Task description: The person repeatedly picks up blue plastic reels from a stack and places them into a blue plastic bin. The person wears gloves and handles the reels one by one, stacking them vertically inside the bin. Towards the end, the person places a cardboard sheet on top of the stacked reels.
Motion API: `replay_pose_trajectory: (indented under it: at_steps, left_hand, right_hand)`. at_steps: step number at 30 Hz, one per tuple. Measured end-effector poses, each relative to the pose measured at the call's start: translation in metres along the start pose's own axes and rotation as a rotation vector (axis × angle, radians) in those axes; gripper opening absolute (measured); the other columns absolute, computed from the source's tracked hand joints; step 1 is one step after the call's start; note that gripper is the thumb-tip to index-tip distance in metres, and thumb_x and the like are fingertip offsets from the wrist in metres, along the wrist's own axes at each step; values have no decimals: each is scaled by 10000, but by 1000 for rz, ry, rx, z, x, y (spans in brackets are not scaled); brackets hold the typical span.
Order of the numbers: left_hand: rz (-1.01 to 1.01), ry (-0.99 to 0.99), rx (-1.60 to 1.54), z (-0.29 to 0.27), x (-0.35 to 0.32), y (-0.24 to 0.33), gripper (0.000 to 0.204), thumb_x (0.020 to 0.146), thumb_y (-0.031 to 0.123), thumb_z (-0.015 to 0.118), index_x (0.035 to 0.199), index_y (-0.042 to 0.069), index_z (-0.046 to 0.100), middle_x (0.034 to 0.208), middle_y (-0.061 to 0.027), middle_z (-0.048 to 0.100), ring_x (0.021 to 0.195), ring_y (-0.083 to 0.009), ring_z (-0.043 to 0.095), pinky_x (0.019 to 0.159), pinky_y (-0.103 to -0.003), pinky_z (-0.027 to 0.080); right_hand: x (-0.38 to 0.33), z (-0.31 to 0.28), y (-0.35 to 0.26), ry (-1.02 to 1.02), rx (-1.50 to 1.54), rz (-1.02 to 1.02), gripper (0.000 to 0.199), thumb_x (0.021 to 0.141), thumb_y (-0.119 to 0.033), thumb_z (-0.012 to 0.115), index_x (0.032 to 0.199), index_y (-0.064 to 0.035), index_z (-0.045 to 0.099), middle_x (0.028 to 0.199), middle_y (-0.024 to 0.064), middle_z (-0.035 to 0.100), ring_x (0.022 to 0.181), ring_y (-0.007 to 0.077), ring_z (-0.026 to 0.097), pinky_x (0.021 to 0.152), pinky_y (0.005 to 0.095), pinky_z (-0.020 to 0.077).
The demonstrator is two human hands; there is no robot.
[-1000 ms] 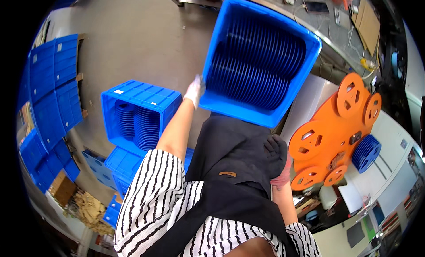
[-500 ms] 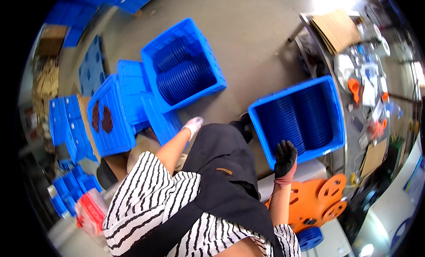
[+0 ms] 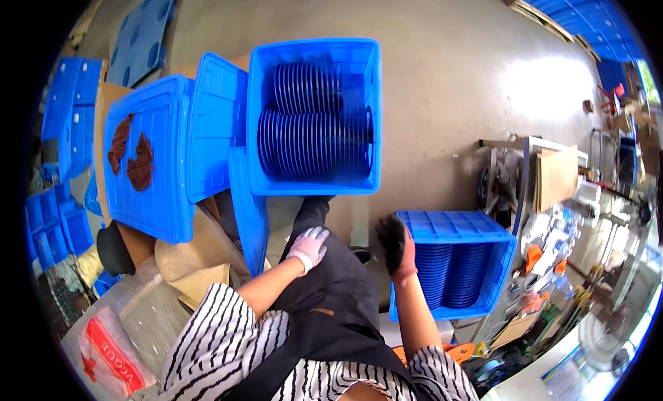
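My left hand (image 3: 309,250), in a white glove, lies with fingers stretched over the dark cloth on my thigh and holds nothing. My right hand (image 3: 396,250), in a black glove with a reddish cuff, is raised beside the left edge of a blue crate (image 3: 452,225); its fingers are somewhat blurred but look extended, with nothing visible in them. Rows of dark blue discs (image 3: 434,277) fill that crate. Ahead of me, a second blue crate (image 3: 314,47) holds more dark discs (image 3: 314,144), standing on edge in two rows. Whether my right hand touches the crate is unclear.
Blue lids (image 3: 215,128) lean left of the far crate, and brown cloth pieces (image 3: 141,163) lie on another lid (image 3: 162,207). At right stands a cluttered metal table with cardboard sheets (image 3: 556,176). An orange panel (image 3: 459,351) shows behind my right forearm.
The view has turned rightward. My left hand has come onto my thigh from beside it. My right hand has gone from the right crate's near rim to its left side.
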State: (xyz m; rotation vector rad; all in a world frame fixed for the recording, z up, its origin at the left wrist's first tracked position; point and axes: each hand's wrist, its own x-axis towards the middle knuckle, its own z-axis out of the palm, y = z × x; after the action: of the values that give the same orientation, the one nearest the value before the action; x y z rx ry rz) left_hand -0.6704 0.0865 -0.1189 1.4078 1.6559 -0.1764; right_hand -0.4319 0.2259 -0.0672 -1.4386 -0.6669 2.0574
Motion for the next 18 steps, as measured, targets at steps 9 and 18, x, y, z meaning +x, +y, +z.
replay_pose_trajectory:
  at_steps: [9, 18]
  left_hand:
    - [-131, 118, -343, -6, 8, -44, 551, 826, 273, 633, 1316, 57, 506, 1352, -193, 502, 1268, -377, 446, 1101, -458, 336]
    - [-201, 197, -530, -21, 23, -61, 528, 790, 279, 670, 1256, 74, 528, 1259, -169, 565, 1224, -360, 482, 1104, -524, 311]
  right_hand:
    - [370, 141, -10, 102, -860, -82, 765, 808, -348, 752, 1431, -60, 415, 1367, 206, 526, 1272, 317, 504, 1059, 357, 389]
    - [521, 212, 27, 266, -1093, 52, 1046, 714, -335, 820, 1519, -93, 199, 1467, 215, 400, 1345, 354, 415, 1095, 392, 371]
